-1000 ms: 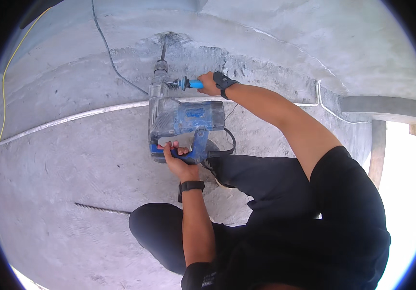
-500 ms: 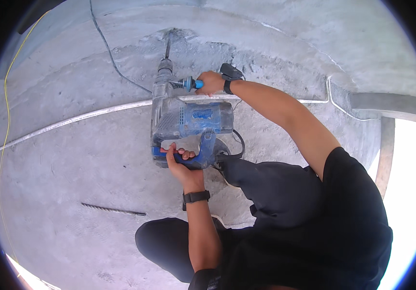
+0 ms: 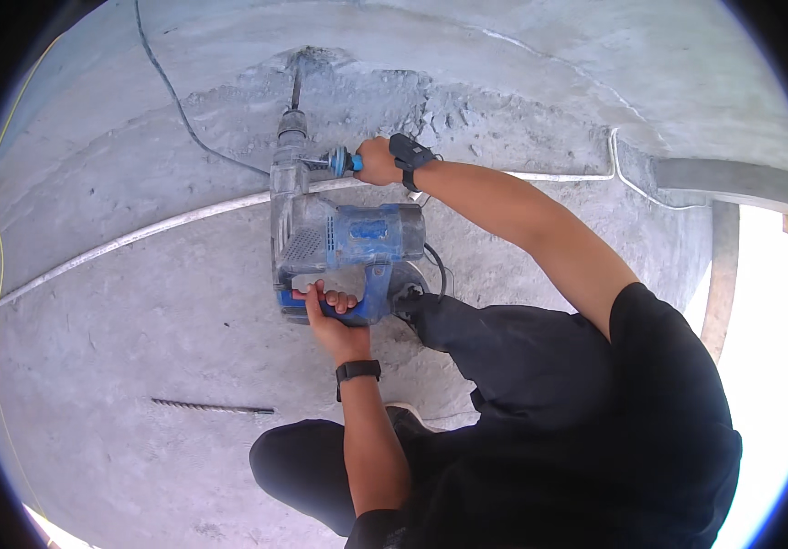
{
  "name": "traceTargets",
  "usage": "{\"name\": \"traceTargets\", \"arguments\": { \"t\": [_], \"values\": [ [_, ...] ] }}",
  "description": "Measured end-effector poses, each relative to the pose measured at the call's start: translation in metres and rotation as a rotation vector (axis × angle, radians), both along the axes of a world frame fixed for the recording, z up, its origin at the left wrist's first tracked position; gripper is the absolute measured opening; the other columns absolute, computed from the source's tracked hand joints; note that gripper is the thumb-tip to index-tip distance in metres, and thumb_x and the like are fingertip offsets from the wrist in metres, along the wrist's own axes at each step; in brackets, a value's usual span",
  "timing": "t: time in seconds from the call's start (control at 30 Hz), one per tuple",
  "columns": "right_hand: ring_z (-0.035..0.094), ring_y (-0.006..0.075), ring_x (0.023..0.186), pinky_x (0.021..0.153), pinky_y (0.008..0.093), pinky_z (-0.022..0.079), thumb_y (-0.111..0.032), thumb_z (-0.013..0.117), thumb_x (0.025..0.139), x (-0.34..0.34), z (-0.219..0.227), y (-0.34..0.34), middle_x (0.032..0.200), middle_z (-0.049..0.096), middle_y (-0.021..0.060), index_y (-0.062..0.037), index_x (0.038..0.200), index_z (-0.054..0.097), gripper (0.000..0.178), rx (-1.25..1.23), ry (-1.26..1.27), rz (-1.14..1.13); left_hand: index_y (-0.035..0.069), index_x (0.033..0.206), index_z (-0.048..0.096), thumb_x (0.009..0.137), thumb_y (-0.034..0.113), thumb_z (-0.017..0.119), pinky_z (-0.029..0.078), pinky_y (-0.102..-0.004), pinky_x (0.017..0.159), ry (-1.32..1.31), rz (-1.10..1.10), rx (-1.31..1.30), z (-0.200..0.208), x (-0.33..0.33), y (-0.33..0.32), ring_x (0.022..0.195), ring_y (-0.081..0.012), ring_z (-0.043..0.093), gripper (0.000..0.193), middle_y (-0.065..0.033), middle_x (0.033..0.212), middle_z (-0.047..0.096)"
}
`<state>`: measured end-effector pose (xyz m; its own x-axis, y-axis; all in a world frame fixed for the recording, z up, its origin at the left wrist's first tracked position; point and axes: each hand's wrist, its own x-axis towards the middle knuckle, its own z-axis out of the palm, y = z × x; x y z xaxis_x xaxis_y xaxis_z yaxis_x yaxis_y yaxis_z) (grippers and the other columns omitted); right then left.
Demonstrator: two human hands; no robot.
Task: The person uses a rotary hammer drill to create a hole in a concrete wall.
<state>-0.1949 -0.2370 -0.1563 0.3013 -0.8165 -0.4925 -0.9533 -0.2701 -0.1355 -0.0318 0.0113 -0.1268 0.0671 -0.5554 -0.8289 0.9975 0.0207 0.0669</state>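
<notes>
Fingers of the left hand [image 3: 337, 335] clasp a blue-grey power drill [image 3: 344, 233] from behind; the right hand [image 3: 377, 161] grips nearer its forward-pointing steel bit [image 3: 297, 90].

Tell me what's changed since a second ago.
The right hand has slid along the side handle toward the drill, covering more of it. The left knee has drawn back, baring all of the loose bit. Nothing was let go: the left hand still holds the rear handle, and the fitted bit stays at the chipped concrete.
</notes>
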Motion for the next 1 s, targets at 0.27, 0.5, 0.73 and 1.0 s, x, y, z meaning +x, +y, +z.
{"name": "traceTargets", "arguments": {
  "t": [0.27,0.5,0.73,1.0],
  "values": [
    [0.067,0.0374,0.073,0.068,0.0439,0.053,-0.039,0.066,0.069,-0.017,-0.021,-0.009,0.076,0.067,0.0224,-0.0076,0.084,0.072,0.035,-0.042,-0.024,0.014,0.010,0.093,0.055,0.093,0.028,0.058,0.036,-0.0252,0.055,0.010,-0.048,-0.015,0.000,-0.009,-0.003,0.055,-0.0083,0.039,0.018,0.0036,0.063,0.042],
    [0.066,0.0370,0.068,0.066,0.0443,0.054,-0.035,0.071,0.067,-0.006,-0.014,-0.005,0.070,0.066,0.0191,-0.0070,0.075,0.071,0.029,-0.073,-0.024,0.009,0.010,0.097,0.056,0.093,0.028,0.058,0.036,-0.0253,0.055,-0.008,0.032,-0.079,0.003,-0.005,0.001,0.056,-0.0082,0.039,0.019,0.0042,0.064,0.042],
    [0.066,0.0360,0.070,0.069,0.0416,0.054,-0.038,0.072,0.067,-0.014,-0.020,-0.010,0.071,0.067,0.0184,-0.0068,0.075,0.071,0.032,-0.076,0.003,0.011,0.008,0.103,0.055,0.093,0.028,0.058,0.038,-0.0264,0.057,0.005,0.057,-0.144,0.002,-0.007,0.004,0.058,-0.0088,0.042,0.022,0.0034,0.068,0.045],
    [0.066,0.0347,0.072,0.072,0.0414,0.053,-0.039,0.073,0.065,-0.015,-0.030,-0.010,0.073,0.068,0.0173,-0.0079,0.077,0.072,0.033,-0.082,-0.007,-0.020,0.007,0.115,0.053,0.093,0.028,0.057,0.041,-0.0292,0.061,-0.006,0.057,-0.133,0.002,-0.005,0.005,0.063,-0.0126,0.046,0.031,-0.0049,0.100,0.057]
  ]
}}
